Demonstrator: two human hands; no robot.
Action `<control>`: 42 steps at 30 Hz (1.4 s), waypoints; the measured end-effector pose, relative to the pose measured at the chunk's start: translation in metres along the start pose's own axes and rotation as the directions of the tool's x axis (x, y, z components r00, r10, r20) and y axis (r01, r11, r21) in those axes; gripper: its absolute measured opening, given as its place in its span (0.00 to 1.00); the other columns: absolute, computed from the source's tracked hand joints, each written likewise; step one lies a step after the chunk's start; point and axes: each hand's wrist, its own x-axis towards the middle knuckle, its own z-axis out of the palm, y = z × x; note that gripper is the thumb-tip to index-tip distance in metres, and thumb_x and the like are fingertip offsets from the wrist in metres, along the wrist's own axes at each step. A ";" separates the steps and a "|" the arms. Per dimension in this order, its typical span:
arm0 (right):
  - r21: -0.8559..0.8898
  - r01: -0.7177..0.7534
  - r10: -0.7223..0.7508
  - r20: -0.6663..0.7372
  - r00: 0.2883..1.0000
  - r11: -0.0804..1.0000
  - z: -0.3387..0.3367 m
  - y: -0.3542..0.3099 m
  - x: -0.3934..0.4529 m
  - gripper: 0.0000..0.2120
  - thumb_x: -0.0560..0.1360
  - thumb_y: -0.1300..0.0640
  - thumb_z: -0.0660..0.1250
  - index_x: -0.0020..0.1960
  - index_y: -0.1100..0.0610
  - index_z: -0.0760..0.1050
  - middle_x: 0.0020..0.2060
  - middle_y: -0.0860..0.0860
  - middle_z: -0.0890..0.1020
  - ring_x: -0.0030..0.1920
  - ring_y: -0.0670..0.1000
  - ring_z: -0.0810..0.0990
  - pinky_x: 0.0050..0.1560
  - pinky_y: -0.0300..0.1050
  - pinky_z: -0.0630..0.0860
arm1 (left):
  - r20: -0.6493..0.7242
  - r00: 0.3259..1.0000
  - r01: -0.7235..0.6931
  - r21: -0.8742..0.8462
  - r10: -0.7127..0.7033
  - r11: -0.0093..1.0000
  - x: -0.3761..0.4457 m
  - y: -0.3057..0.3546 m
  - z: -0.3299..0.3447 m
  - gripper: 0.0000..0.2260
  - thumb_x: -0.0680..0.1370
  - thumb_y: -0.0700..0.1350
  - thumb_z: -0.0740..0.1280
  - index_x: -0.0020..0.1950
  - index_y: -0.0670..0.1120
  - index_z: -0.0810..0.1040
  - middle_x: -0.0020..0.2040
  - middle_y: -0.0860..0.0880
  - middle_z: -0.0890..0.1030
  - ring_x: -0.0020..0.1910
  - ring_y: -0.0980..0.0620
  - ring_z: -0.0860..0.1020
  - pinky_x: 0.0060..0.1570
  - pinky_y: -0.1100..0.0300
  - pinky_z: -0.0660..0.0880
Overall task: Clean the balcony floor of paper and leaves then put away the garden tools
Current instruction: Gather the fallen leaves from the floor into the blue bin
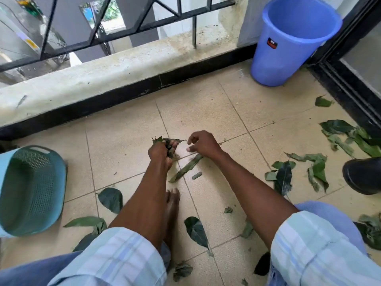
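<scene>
My left hand [160, 150] grips a bunch of green leaves [167, 141] just above the tiled floor [123, 145]. Close to its right, my right hand [203, 143] hovers with curled fingers and holds nothing that I can see. A long narrow leaf [186, 168] lies on the tiles directly under the right hand. More loose leaves are scattered around: a dark one [111, 200] near my left arm, another [195, 231] between my arms, a cluster [299, 172] to the right and a pile [350, 137] by the door frame.
A teal perforated basket [31, 190] lies tipped on its side at the left. A blue plastic bucket [288, 40] stands in the far right corner. A black boot [362, 175] sits at the right edge. A low ledge [103, 79] with black railing bounds the far side.
</scene>
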 end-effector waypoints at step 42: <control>-0.707 0.292 -0.284 0.133 0.950 0.645 0.037 -0.009 0.063 0.21 0.75 0.69 0.58 0.68 0.60 0.68 0.65 0.58 0.67 0.66 0.60 0.67 0.56 0.51 0.73 | 0.065 0.996 -0.081 0.296 0.065 0.952 0.015 0.016 -0.037 0.18 0.81 0.34 0.51 0.58 0.45 0.79 0.37 0.46 0.73 0.29 0.53 0.71 0.26 0.61 0.70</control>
